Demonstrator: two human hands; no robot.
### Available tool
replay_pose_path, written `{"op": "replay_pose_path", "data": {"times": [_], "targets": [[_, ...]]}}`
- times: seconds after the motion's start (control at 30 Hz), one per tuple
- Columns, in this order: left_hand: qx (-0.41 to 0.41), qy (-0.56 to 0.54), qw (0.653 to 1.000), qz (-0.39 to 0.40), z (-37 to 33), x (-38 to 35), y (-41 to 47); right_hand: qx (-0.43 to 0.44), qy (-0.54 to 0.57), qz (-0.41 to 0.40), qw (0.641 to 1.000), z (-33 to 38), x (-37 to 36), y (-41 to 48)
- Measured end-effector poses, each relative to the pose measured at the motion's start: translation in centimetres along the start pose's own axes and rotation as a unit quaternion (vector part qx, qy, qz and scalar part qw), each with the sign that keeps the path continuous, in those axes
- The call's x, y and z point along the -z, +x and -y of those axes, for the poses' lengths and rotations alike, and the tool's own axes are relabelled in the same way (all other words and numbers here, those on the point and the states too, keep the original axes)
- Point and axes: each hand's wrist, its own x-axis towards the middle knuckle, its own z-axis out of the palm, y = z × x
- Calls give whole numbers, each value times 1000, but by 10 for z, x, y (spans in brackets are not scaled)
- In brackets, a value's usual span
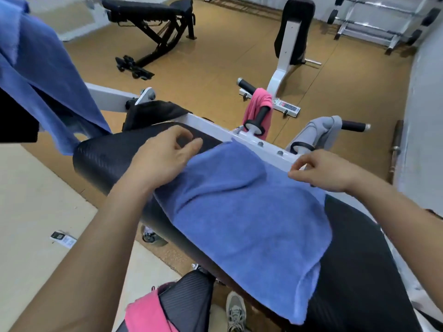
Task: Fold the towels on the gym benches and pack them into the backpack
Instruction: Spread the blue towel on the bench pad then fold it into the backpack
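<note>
Head view is showing a blue terry towel (247, 212) lying spread across a black padded table (107, 159) in the middle of the frame, its surface rumpling in soft folds and its near end draping over the table's edge toward the bottom right. The left hand (163, 159) is resting its heel on the towel's left edge, fingers curling with the thumb tip close to them above the bare padding; whether it is pinching any cloth I cannot tell. The right hand (321, 173) is pinching the towel's far right edge between thumb and fingertips, just beside the white metal frame (215, 130) running along the table's far side. A second blue towel (43, 75) is hanging in the upper left of the frame, its lower tip reaching down near the table's left end. A pink towel (257, 109) is draping over a black-gripped handle above centre, and a grey towel (321, 130) is draping over another handle to its right. A black cloth (153, 113) is lying left of centre, against the frame. At the bottom edge a pink cloth (146, 312) is lying against a ribbed black pad (187, 303), with a grey sneaker (236, 312) standing on the floor beside it. A black adjustable bench (148, 10) is standing at the top of the frame, well apart from the table.
</note>
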Motion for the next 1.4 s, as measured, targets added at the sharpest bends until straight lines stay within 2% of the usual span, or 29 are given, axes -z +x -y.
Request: {"op": "replay_pose_path", "data": {"times": [0.03, 0.07, 0.1, 0.17, 0.27, 0.37, 0.43, 0.47, 0.53, 0.6, 0.73, 0.83, 0.87, 1.0, 1.1, 1.2, 1.23, 1.3, 1.33, 1.4], "targets": [[9, 14, 1000, 23, 6, 1, -9, -5, -83, -11, 996, -4, -15, 5], [14, 13, 999, 29, 14, 3, -20, 11, -119, -33, 992, -5, -28, 5], [20, -4, 1000, 14, 20, 5, -32, 46, -104, -57, 992, -2, -39, -2], [24, -46, 998, -45, 32, 6, -52, 124, 20, -68, 990, 15, -50, -28], [37, -92, 987, -123, 43, 2, -64, 205, 94, 12, 974, 45, -47, -79], [39, -84, 980, -178, 45, -2, -67, 262, 39, 103, 959, 61, -44, -114], [31, -34, 980, -192, 46, -6, -67, 255, -10, 141, 957, 61, -48, -126], [28, -3, 980, -197, 46, -7, -66, 253, -18, 135, 958, 59, -51, -131], [28, 31, 978, -206, 48, -8, -65, 239, 5, 77, 968, 53, -59, -139], [41, 20, 977, -209, 50, -8, -66, 202, 19, 14, 979, 50, -68, -150], [61, -96, 977, -182, 58, -4, -67, 107, 9, -149, 983, 43, -90, -176], [84, -249, 952, -158, 60, -2, -65, -37, 5, -182, 983, 43, -97, -201], [92, -286, 942, -152, 59, -1, -65, -59, 4, -184, 981, 43, -98, -209], [79, -376, 915, -122, 50, 1, -69, -70, 5, -179, 981, 56, -112, -227], [71, -373, 921, -90, 45, -1, -71, -73, 111, -236, 962, 59, -132, -232], [85, -401, 906, -108, 46, -1, -73, -68, 199, -285, 935, 58, -139, -233], [85, -407, 900, -131, 47, 2, -73, -55, 250, -270, 928, 58, -136, -234], [79, -420, 884, -190, 52, 11, -79, -5, 374, -188, 908, 58, -116, -239], [81, -424, 875, -219, 56, 18, -84, 20, 407, -128, 904, 56, -103, -242], [96, -411, 868, -260, 66, 29, -102, 57, 404, 6, 913, 50, -85, -249]]}}
